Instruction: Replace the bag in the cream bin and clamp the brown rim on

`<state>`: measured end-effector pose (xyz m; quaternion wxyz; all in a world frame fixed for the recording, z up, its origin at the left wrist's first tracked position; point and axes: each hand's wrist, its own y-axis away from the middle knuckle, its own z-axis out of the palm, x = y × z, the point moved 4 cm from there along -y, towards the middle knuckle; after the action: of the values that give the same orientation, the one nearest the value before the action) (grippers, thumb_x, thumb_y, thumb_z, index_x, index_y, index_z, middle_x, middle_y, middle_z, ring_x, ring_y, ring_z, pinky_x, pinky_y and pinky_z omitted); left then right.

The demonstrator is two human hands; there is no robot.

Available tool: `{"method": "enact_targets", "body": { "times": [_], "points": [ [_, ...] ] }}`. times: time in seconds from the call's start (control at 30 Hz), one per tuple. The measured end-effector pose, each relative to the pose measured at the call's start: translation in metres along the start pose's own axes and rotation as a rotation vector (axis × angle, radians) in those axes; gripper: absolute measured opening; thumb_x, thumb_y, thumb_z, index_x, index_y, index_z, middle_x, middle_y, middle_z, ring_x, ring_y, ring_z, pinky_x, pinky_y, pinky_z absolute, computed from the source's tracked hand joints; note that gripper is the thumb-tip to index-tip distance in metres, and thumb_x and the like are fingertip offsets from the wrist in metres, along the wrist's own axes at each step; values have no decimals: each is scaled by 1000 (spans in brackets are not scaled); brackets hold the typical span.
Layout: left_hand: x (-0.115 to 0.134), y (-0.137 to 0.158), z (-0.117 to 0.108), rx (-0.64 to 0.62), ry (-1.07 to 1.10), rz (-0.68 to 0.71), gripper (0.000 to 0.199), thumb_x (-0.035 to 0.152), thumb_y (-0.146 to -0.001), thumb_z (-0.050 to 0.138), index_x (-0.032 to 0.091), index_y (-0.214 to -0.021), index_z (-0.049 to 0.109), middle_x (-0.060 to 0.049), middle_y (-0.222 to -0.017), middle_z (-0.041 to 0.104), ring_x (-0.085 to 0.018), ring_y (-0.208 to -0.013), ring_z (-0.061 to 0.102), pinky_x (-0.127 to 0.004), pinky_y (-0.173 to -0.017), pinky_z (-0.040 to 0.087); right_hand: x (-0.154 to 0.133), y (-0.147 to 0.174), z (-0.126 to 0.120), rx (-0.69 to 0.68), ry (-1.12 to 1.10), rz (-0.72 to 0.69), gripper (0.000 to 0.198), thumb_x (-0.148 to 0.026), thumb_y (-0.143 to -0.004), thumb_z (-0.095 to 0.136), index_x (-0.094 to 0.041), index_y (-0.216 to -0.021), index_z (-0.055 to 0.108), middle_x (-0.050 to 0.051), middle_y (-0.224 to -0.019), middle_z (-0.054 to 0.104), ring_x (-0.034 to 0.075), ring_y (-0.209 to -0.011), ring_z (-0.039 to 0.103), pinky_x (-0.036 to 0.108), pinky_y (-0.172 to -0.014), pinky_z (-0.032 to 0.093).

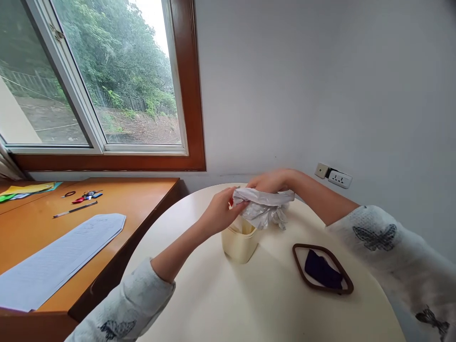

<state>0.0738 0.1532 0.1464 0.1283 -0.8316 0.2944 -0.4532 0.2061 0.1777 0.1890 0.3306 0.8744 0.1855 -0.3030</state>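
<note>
A crumpled white plastic bag (261,209) is held between my two hands, above and beside a cream-coloured bin (239,244) on the round table. My left hand (223,209) grips the bag's left edge, its fingers closed on the plastic. At the top of the bag is my right hand (270,181), whose fingers are mostly hidden in or behind the folds. Part of the bin's rim shows below the bag, and the bag's loose end hangs to the right. To the right of the bin lies a brown-rimmed frame or tray (299,268) with a dark cloth (320,270) inside.
The round cream table (213,304) stands against a wall with a socket (340,179). On the wooden desk (142,199) at left lie papers (71,256), a pen (75,209), keys (89,195) and coloured folders (28,190). A window (124,80) is behind.
</note>
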Motion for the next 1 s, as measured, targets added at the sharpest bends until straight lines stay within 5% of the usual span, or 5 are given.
{"method": "enact_targets", "body": {
  "times": [0.13, 0.33, 0.53, 0.77, 1.0],
  "points": [
    [-22, -7, -5, 66, 135, -159, 25, 37, -78, 49, 16, -69, 58, -2, -68, 59, -15, -64, 50, -24, -57, 37, 7, 15, -14, 28, -243, -197, 35, -40, -72, 62, -15, -97, 65, 4, -94, 64, 11, -74, 58, 19, -60, 44],
    [-48, -14, -15, 83, 435, -353, 32, 42, -74, 52, 12, -69, 61, -3, -63, 59, -15, -61, 52, -27, -56, 41, 33, 24, -35, -10, -332, -349, 64, -37, -65, 71, -29, -124, 47, 6, -128, 48, 20, -112, 49, 30, -81, 47],
    [-45, -12, -20, -10, 548, -410, 33, 42, -75, 52, 10, -76, 62, -6, -67, 62, -17, -61, 57, -33, -62, 46, 52, 9, -39, 210, -387, -326, 33, -37, -75, 63, -23, -106, 62, 6, -110, 61, 18, -100, 54, 31, -83, 45],
    [-42, -3, -48, 131, 580, -460, 20, 27, -74, 57, 11, -62, 57, 1, -55, 49, -8, -48, 44, -23, -47, 37, 74, 13, -46, 254, -734, -411, 23, -32, -75, 65, -14, -90, 66, 6, -84, 67, 16, -79, 61, 30, -75, 48],
    [-58, 6, -55, 220, 981, -597, 14, 5, -72, 55, 6, -82, 65, -8, -77, 64, -11, -67, 60, -20, -63, 51, 98, 9, -50, 431, -948, -366, 14, -27, -81, 58, -15, -86, 64, 3, -71, 66, 14, -63, 61, 26, -62, 51]
  ]
}}
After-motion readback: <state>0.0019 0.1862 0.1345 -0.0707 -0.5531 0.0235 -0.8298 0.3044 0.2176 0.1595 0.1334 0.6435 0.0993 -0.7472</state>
